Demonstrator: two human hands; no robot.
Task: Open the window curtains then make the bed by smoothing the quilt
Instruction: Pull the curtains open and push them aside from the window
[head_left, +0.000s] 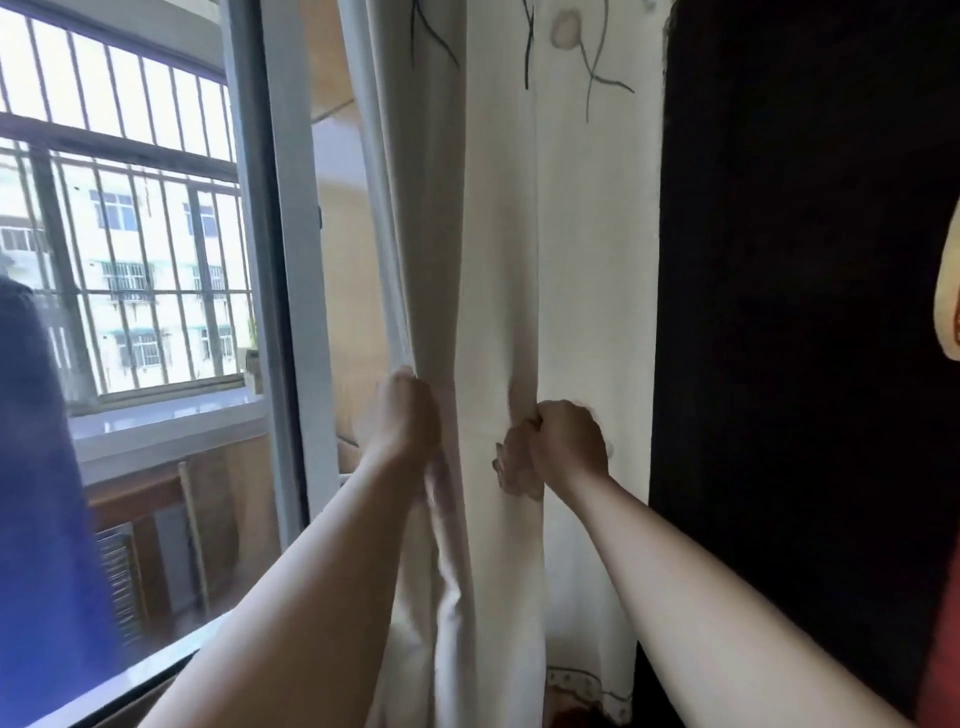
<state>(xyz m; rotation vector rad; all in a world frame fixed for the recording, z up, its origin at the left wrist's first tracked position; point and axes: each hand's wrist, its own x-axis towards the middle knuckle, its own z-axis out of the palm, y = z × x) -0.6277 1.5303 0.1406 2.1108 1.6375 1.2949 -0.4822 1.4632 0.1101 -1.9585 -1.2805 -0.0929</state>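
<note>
"By the window, in the head view, what is hidden or hard to read?"

"A blurred blue shape (47, 519) fills the lower left edge; I cannot tell what it is. At the far right, a yellowish rim (948, 312) and a patch of red (943, 649) are cut off by the picture's border. A dark panel (805, 312) shows no detail. The curtain (498, 249) runs out of the top, and its lower part is partly behind the forearms (311, 597)."

"And the hands?"

"The left hand (402, 415) grips the curtain's window-side edge, its fingers wrapped behind the fold and out of sight. The right hand (566, 441) is clenched on a bunch of the cloth near it, with one upright fold between the two fists."

"Where does the curtain hang?"

"It is gathered in upright folds between the grey window frame (291, 260) and the dark panel. It is cream, with thin dark stems printed on it. Whether it touches the panel or only overlaps it, I cannot tell."

"What room is there around it?"

"Left of the left hand a gap opens between the curtain's edge and the frame, and a tan surface (348, 270) shows through. Beyond the frame the glass is uncovered, showing metal bars (119, 148), a white sill (166, 415) and an apartment block (130, 332) outside."
</note>
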